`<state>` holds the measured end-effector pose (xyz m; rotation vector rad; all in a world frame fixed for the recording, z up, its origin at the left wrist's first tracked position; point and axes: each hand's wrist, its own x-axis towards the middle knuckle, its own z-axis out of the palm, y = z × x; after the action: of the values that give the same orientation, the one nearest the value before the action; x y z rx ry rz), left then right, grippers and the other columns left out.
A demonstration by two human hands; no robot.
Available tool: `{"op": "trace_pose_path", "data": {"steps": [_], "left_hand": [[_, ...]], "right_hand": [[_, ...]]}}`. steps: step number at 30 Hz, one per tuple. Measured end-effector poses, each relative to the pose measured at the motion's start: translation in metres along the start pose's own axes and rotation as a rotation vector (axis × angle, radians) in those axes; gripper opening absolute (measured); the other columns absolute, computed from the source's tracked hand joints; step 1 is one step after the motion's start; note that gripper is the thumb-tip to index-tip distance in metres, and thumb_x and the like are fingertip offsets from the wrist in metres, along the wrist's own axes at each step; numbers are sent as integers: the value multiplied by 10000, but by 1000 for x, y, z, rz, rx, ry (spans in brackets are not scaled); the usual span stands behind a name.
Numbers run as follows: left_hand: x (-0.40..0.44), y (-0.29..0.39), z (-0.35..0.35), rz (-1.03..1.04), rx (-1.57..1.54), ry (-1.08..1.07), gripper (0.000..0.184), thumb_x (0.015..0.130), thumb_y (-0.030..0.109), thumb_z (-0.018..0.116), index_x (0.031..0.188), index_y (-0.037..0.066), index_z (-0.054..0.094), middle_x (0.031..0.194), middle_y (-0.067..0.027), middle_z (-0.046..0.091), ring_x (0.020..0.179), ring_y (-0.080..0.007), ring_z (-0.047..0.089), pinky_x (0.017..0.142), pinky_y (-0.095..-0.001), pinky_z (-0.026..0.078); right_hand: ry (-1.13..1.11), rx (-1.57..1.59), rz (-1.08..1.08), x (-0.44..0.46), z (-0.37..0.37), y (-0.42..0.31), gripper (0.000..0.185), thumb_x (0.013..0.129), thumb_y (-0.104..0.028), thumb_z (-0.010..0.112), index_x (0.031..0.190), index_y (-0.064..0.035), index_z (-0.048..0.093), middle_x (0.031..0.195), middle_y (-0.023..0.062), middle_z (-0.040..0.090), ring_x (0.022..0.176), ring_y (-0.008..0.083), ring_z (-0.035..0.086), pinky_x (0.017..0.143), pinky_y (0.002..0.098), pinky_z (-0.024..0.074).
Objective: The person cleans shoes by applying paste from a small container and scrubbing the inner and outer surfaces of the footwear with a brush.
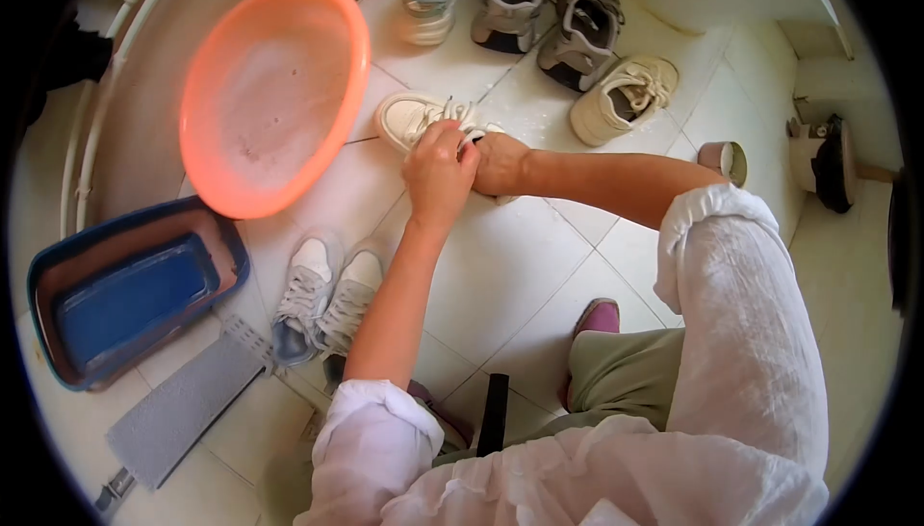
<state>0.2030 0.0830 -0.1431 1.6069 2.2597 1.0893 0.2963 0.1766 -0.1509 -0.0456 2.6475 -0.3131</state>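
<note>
A cream sneaker (396,118) lies on the tiled floor before me, toe pointing left. Its white shoelace (460,110) runs up under my fingers. My left hand (439,165) is closed at the laces, its fingers bent and pinched together. Right beside it, my right hand (500,165) is curled over the ankle end of the same sneaker. The two hands meet there and hide most of the shoe's opening. What exactly each fingertip grips is partly covered.
An orange basin (358,74) leans at the upper left, near a blue tub (58,353). A grey mop head (188,406) lies below. Grey-white sneakers (342,319) stand by my left forearm. Several shoes line the back, including another cream sneaker (599,114). A small round tin (714,155) sits right.
</note>
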Motion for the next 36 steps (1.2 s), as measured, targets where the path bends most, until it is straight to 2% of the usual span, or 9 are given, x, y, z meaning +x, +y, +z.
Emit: {"op": "trace_pose_path", "data": {"steps": [2,5,8,10,12,18,24,32,36], "left_hand": [[8,-6,-2,-10,-49,32,100,754,101,643,797,12,652,977,-84,675,701,-230,640,642,-326,512],[7,-5,-5,-92,-139,-12,92,749,97,641,786,12,642,983,-91,674,722,-261,645,652,-348,515],[-6,-1,6,70,-65,97,91,748,95,644,785,12,636,984,-97,673,745,-274,647,661,-359,517],[-8,8,3,37,-40,44,93,746,94,648,792,14,642,991,-106,671,765,-284,646,676,-368,519],[-6,5,-1,-54,-19,55,89,743,97,653,790,22,648,999,-106,671,767,-276,649,678,-372,522],[-4,-5,-9,18,-27,101,94,726,93,660,790,24,656,976,-77,651,830,-273,624,716,-381,512],[-11,3,4,33,-17,81,94,730,133,675,778,56,652,998,-41,602,878,-277,578,709,-406,506],[-8,-10,-9,-124,-151,35,84,763,99,672,827,46,668,961,-67,611,856,-286,587,724,-399,499],[-5,-6,-5,24,-110,77,105,787,79,668,861,5,665,956,-101,633,748,-253,629,687,-356,503]], "right_hand": [[-1,14,26,-8,-6,-1,167,796,-129,565,916,-38,636,830,150,653,682,264,660,602,383,539],[318,-55,61,-34,12,-12,139,793,-125,561,878,-50,642,817,133,666,714,265,667,583,401,523],[151,-94,154,-34,6,-17,121,798,-129,554,851,-67,644,822,117,679,754,256,669,586,399,518],[52,159,91,-3,12,-3,121,807,-127,542,857,-75,639,844,121,680,750,251,672,606,382,531],[129,34,-35,0,12,-4,122,812,-121,533,853,-86,642,847,123,682,711,251,674,623,372,538],[114,-15,175,-43,-4,-23,130,806,-100,542,859,-2,608,802,164,663,683,251,674,609,371,546],[56,-93,14,3,22,-6,100,807,-132,560,829,-108,654,817,83,681,741,249,675,624,404,530],[-15,92,133,-58,-31,-25,155,821,-84,517,919,-25,621,688,146,659,594,305,658,521,418,521],[-55,-3,135,-16,-20,-7,214,849,-99,488,1036,-22,557,761,143,669,678,310,671,584,427,527]]}}
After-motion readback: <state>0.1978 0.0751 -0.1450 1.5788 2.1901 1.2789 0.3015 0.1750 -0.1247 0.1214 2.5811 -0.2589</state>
